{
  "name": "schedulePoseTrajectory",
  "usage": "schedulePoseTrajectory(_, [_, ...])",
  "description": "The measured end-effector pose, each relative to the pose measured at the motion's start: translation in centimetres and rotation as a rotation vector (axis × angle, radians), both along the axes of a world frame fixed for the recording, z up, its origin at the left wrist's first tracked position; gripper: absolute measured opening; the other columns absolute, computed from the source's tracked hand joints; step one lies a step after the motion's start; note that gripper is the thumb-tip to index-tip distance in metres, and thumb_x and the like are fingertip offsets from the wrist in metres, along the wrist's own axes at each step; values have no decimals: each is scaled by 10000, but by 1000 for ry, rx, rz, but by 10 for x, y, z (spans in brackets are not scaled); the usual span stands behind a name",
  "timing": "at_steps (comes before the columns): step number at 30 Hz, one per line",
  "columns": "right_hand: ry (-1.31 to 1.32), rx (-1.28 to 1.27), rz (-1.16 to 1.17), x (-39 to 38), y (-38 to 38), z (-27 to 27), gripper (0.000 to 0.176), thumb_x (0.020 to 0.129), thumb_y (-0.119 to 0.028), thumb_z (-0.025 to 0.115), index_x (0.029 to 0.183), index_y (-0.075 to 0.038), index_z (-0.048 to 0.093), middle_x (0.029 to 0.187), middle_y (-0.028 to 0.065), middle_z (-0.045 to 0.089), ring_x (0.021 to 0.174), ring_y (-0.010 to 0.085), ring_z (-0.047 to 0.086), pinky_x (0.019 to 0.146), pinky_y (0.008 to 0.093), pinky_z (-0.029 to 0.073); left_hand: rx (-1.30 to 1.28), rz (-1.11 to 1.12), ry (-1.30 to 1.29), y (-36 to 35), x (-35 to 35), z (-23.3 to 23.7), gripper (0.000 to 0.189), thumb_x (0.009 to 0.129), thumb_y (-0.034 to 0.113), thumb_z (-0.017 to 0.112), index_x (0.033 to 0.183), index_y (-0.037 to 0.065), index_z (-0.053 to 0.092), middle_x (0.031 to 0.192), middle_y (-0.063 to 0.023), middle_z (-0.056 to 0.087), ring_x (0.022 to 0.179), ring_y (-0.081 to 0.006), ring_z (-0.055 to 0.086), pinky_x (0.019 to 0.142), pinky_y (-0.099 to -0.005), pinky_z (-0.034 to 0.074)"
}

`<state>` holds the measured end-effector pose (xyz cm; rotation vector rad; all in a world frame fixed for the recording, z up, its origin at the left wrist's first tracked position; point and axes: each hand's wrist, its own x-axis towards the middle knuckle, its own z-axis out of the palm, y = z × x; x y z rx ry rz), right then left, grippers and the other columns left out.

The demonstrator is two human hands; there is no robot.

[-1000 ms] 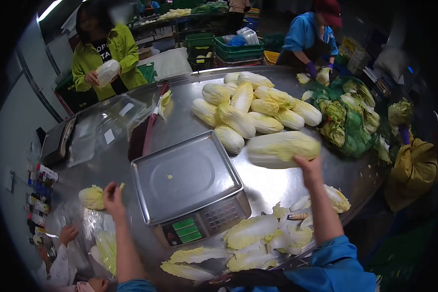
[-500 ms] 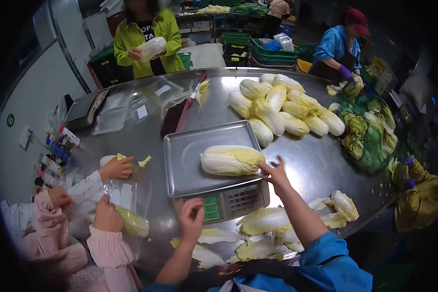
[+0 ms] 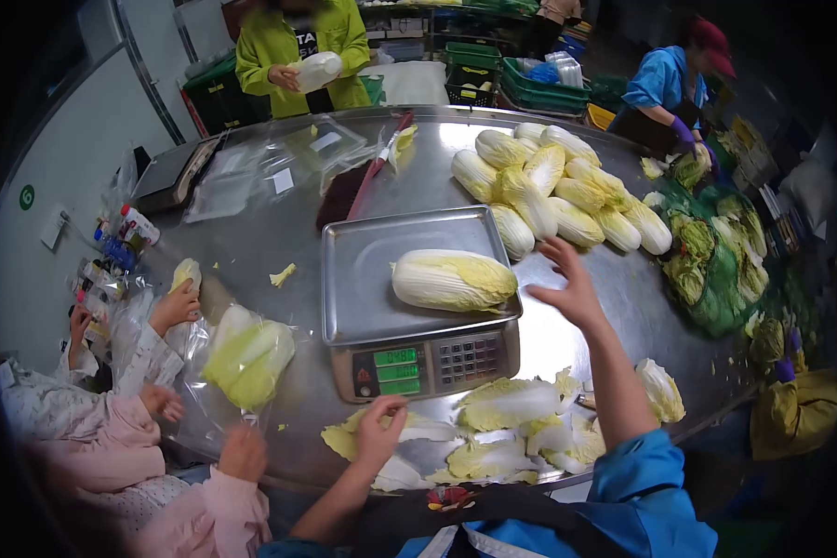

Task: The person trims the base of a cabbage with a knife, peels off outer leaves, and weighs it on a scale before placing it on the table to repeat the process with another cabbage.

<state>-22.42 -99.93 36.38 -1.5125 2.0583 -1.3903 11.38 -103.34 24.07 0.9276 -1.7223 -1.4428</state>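
Note:
A napa cabbage [image 3: 454,280] lies on its side on the metal tray [image 3: 358,316] of a weighing scale [image 3: 344,377]. The scale's green display [image 3: 398,363] is lit, with digits too small to read surely. My right hand [image 3: 567,284] hovers just right of the cabbage, fingers spread, touching nothing. Below the display, my left hand [image 3: 379,430] is held over loose cabbage leaves [image 3: 498,405], its fingers loosely bent and nothing visible in them. A heap of napa cabbages [image 3: 577,191] rests on the steel table beyond my right hand.
At left, co-workers' hands [image 3: 172,307] are around a bagged cabbage [image 3: 248,358]. A red-handled brush [image 3: 349,191] and plastic bags [image 3: 223,181] lie behind the scale. A green net of cabbages [image 3: 716,270] is at right. A person in lime green [image 3: 344,46] holds a wrapped cabbage.
My right hand has come away from the cabbage's end and opened wider. My left hand no longer covers part of the display. At left, a co-worker's bagged cabbage now lies flat. The view has shifted slightly.

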Motion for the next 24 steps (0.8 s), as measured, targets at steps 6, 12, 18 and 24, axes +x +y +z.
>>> schedulePoseTrajectory(6, [671, 354, 444, 21, -86, -19, 865, 514, -282, 794, 1235, -46, 378, 1137, 148, 521, 1063, 261, 493, 903, 318, 381, 121, -283, -7, -6, -25, 18, 258, 777, 40, 578, 1032, 27, 538, 982, -60, 568, 871, -132, 545, 753, -250, 426])
schedulePoseTrajectory(12, [-666, 410, 485, 86, -128, -18, 665, 627, -367, 718, 1147, -38, 467, 1043, 113, 575, 952, 195, 553, 834, 323, 423, 300, -53, 634, -109, -50, 55, 695, 825, 424, 486, 1356, 186, 105, 1323, -93, 299, 1160, -235, 379, 935, -356, 347])
schedulePoseTrajectory(18, [-193, 118, 403, 124, -123, -19, 839, 647, -375, 706, 1291, -16, 305, 1260, 164, 417, 1147, 276, 421, 908, 402, 353, 639, 189, 887, -236, -6, 47, 559, 792, 397, 517, 1223, 65, 389, 1152, -124, 486, 1041, -268, 488, 878, -412, 414])
schedulePoseTrajectory(24, [-43, 167, -343, -74, -146, -80, 722, 636, -245, 685, 1217, 35, 359, 1185, 221, 448, 1111, 312, 438, 937, 340, 345, -97, 676, -293, -407, 92, -52, 846, 625, 213, 707, 1306, 52, 232, 1173, -189, 441, 1013, -290, 501, 887, -384, 399])
